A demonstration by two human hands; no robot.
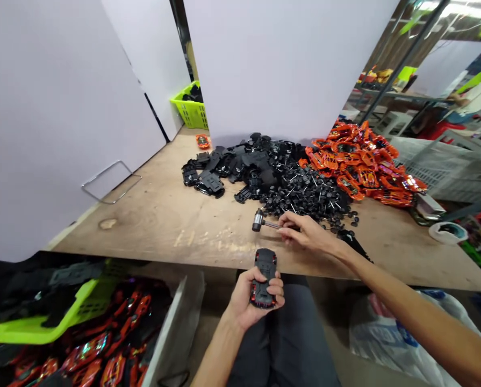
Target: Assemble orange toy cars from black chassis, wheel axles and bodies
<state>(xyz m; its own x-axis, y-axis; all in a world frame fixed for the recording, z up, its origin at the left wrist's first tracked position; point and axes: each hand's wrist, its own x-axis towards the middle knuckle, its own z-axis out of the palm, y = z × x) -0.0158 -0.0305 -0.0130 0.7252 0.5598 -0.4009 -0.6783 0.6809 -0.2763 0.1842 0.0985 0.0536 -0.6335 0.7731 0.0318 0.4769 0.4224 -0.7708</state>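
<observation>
Black-and-red plastic toy car [263,279] is clamped in the left hand [243,302], which partly covers it, by the wooden table's [163,215] near edge; right hand [302,231] grips a black-and-silver hammer [259,220], handle partly hidden.

open passage over left tabletop [159,215], black parts [258,157] heaped behind, orange shells [363,164] rear right

On the workbench [163,220], wheel axles [304,196] are heaped behind the mallet [258,220], flanked by toy-car chassis [211,183] at left and car body shells [361,161] at right.
</observation>
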